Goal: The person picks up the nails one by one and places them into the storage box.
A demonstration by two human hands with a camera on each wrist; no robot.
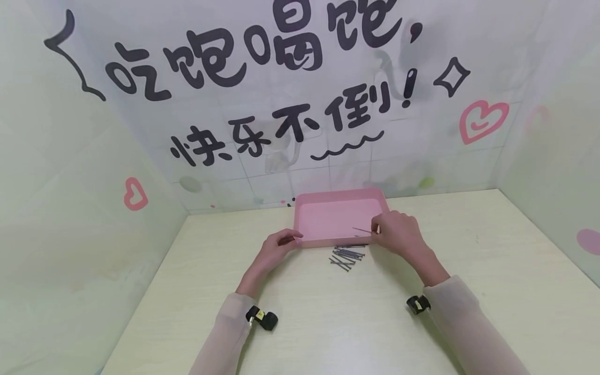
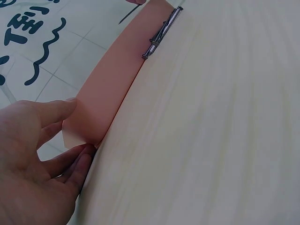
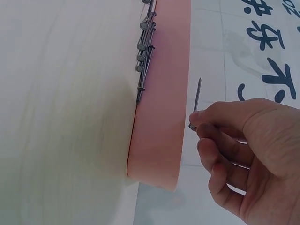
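A shallow pink tray [image 1: 342, 216] stands on the table near the back wall. My left hand [image 1: 280, 247] holds its front left corner, the thumb [image 2: 58, 111] on the wall and the other fingers curled at the lower corner. Over the tray's front right part, my right hand [image 1: 398, 232] pinches a thin metal nail [image 3: 198, 96] near its head between thumb and forefinger. The nail's point faces left in the head view. Just in front of the tray lies a loose pile of several nails [image 1: 348, 255], close along its front wall [image 2: 108, 79].
The pale wooden table [image 1: 328, 317] runs up to a white sheet [image 1: 262, 172] with dark lettering and pink hearts. Similar sheeting [image 1: 70, 250] closes the left side, and more hangs at the right. A small black camera [image 1: 262, 317] sits on each sleeve.
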